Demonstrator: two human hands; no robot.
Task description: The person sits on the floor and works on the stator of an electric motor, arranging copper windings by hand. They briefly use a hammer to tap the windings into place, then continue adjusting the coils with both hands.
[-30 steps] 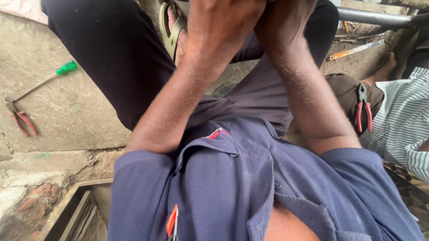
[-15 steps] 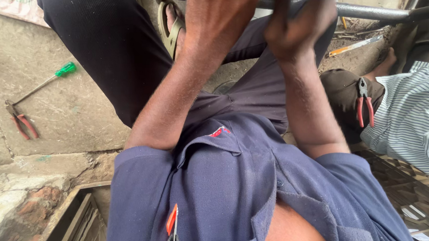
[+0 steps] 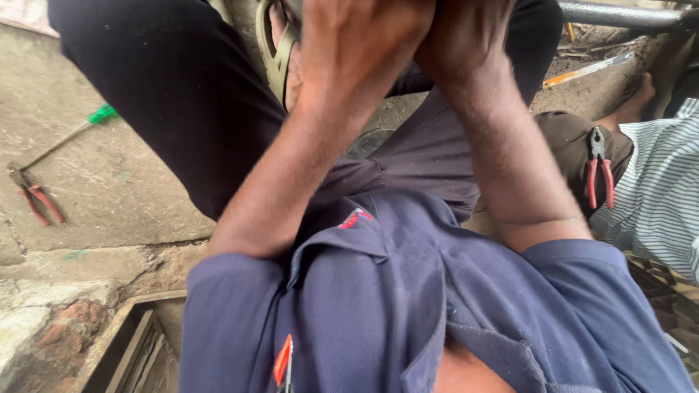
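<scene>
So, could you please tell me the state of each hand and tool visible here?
left hand: raised, curled; what it grips is cut off
right hand: raised beside it, grip hidden
red pliers: lying on concrete, unheld
second red pliers: resting on a neighbour's lap
green-handled screwdriver: lying flat

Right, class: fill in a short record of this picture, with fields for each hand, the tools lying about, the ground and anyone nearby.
Left hand: raised at the top edge, fingers out of sight
Right hand: raised beside it, grip hidden
Tools: red-handled pliers and green-handled screwdriver on concrete slab; second pliers on a brown cloth
Nearby: person in striped shirt
</scene>
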